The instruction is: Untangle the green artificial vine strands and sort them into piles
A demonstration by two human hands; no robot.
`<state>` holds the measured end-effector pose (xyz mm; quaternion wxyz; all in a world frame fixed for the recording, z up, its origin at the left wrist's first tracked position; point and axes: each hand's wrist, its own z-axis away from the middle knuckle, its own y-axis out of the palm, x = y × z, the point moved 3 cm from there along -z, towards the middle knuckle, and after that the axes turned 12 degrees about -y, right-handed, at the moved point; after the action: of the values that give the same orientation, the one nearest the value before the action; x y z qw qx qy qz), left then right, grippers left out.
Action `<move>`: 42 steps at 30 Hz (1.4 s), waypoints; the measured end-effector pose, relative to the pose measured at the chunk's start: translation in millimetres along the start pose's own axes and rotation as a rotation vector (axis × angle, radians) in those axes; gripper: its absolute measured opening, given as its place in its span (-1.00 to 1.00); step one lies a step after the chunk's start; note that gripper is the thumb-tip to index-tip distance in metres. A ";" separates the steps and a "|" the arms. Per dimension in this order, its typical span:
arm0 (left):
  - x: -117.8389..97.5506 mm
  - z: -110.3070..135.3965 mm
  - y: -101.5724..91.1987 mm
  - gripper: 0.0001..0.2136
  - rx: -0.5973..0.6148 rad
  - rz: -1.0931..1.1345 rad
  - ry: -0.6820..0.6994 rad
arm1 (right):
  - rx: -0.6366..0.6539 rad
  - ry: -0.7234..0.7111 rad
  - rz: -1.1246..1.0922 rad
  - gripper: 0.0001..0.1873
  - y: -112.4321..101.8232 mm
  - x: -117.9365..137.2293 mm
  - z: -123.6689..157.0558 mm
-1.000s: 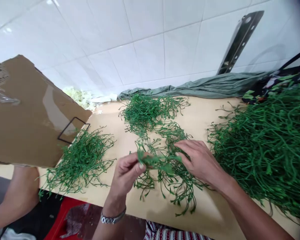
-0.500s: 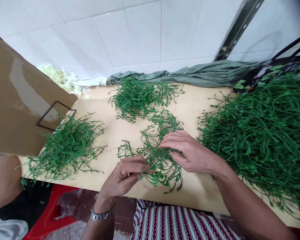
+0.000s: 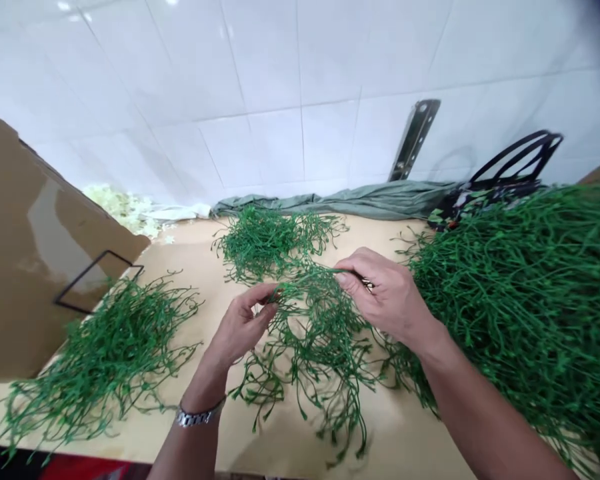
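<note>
Between my hands is a loose cluster of thin green artificial stems [image 3: 325, 340] with small budded tips, part of it hanging down toward the table. My left hand [image 3: 247, 317], with a metal watch band on its wrist, pinches stems at the cluster's upper left. Fingers curled, my right hand [image 3: 380, 287] grips stems at the upper right. Just behind lies a denser pile of green stems [image 3: 260, 240]. Close by my right forearm rises a much larger heap of green stems [image 3: 520, 300].
Another pile of stems [image 3: 115, 347] lies at left beside a cardboard box [image 3: 55, 253] with a black wire frame [image 3: 97, 280]. Along the tiled wall are pale flowers [image 3: 120, 203], a grey-green cloth [image 3: 340, 200] and a black-handled bag [image 3: 510, 173].
Both hands have lifted stems up off the table, and the right hand's fingers have closed more. The camera view has tilted up, showing more wall.
</note>
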<state>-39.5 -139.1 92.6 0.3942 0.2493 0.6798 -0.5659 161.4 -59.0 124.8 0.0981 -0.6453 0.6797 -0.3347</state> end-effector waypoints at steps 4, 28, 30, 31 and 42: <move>-31.2 1.5 3.5 -0.61 -0.241 -0.140 0.202 | 0.179 -0.020 0.063 -0.86 10.8 -2.0 -1.6; -8.9 10.6 36.4 -0.73 -0.231 -0.046 0.187 | 0.000 0.074 0.026 -0.67 7.8 0.9 47.3; -11.6 11.4 39.3 -0.81 -0.224 -0.125 0.264 | 0.002 0.115 -0.020 -0.68 7.0 1.2 47.8; -12.6 11.3 40.9 -0.84 -0.212 -0.157 0.282 | 0.003 0.147 -0.049 -0.69 6.9 0.9 48.2; -20.7 10.7 34.0 -0.86 -0.284 -0.050 0.304 | 0.041 0.301 -0.084 -0.62 13.1 -9.3 58.8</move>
<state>1.6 -139.2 89.5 0.3040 0.2569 0.8103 -0.4300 185.4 -70.3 69.9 -0.0056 -0.6137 0.6521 -0.4452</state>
